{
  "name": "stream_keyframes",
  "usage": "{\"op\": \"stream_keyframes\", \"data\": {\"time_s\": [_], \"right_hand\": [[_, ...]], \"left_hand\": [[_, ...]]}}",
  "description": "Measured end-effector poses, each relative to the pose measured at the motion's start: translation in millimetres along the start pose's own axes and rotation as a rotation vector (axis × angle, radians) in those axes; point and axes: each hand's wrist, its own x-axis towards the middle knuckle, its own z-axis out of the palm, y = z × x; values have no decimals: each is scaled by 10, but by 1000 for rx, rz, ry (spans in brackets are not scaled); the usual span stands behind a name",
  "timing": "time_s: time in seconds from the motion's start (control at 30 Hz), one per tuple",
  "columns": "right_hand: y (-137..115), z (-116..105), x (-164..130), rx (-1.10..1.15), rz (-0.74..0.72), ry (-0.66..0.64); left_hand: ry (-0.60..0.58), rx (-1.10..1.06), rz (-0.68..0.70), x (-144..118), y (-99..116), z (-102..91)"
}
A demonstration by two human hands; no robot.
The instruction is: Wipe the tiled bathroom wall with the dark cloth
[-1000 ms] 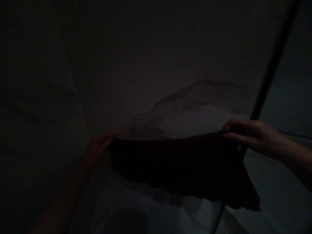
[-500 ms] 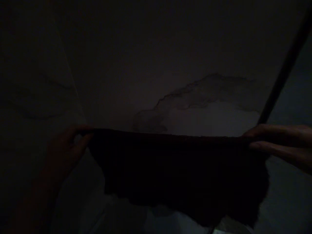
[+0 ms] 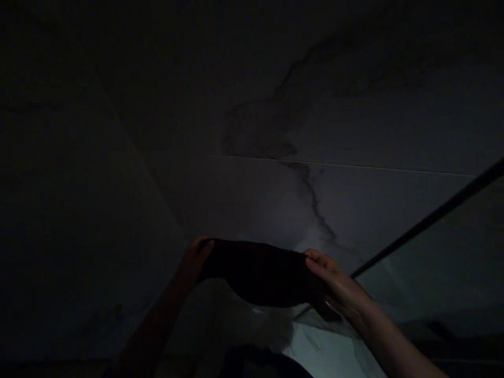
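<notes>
A dark cloth (image 3: 260, 273) is stretched between my two hands, low in the head view. My left hand (image 3: 198, 257) is closed on its upper left corner, thumb on the near side. At the upper right corner my right hand (image 3: 325, 270) pinches it between thumb and fingers. The cloth sags in the middle, and a loose end hangs below my right hand. Its lower edge is curved. The scene is very dark, so the cloth's exact kind and weave cannot be made out.
Large pale wall tiles (image 3: 252, 194) with dark marble-like veins stand in front, with a thin joint line across them. Another wall (image 3: 59, 210) meets them at the left. A dark slanting bar (image 3: 425, 226) edges a panel at the right. A pale surface (image 3: 326, 346) lies below.
Both hands have drawn the cloth lower and farther from the camera, and closer together. The cloth looks smaller and sags more. The view has shifted, showing more of both forearms and the floor area.
</notes>
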Motion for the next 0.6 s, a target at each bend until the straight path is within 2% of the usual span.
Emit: {"op": "stream_keyframes", "data": {"time_s": [0.07, 0.1, 0.17, 0.23, 0.3, 0.33, 0.37, 0.43, 0.47, 0.5, 0.53, 0.6], "right_hand": [[171, 301, 43, -1, -29, -92], [231, 447, 49, -16, -54, -136], [297, 681, 30, -52, -103, -231], [279, 790, -15, -121, -157, -352], [176, 764, -47, -284, -219, -482], [100, 710, -40, -404, -276, -500], [16, 639, -13, -537, -367, -469], [-142, 485, 103, -777, -605, -327], [-198, 419, 183, -863, -701, -279], [-233, 367, 269, -920, -744, -292], [-246, 333, 351, -942, -720, -366], [-225, 316, 475, -894, -510, -585]], "left_hand": [[-123, 82, 114, -198, 124, 194], [-225, 110, 174, -298, 175, 285], [-345, 91, 233, -466, 227, 416], [-354, 46, 236, -558, 222, 459], [-308, 49, 243, -572, 222, 417], [-281, 63, 250, -562, 243, 376], [-251, 72, 264, -546, 283, 326], [-200, 63, 311, -521, 412, 223], [-207, 58, 342, -513, 491, 175], [-233, 57, 373, -507, 572, 132], [-267, 59, 405, -500, 648, 95], [-318, 55, 433, -470, 770, 31]]}}
